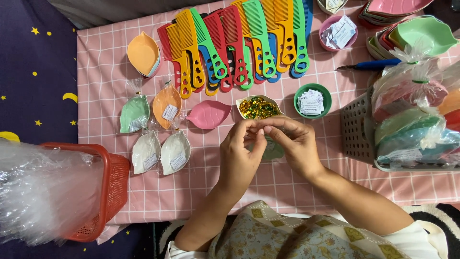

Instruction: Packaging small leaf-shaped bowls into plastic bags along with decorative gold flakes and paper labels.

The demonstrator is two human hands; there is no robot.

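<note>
Head view, hands: the left hand [242, 148] and right hand [292, 144] meet, fingertips pinched shut on the top of a clear bag around a green dish [273, 149].
Green dish: it sits low between both hands, over the pink cloth [297, 189], mostly hidden.
Gold ties: a white dish of gold ties [258, 107] lies just above the hands.
Risk: the thin bag could slip open if the pinch loosens.
Risk: a wrist could bump the gold ties and spill them.
Nearby: the pink dish [209, 114] lies just left.
</note>
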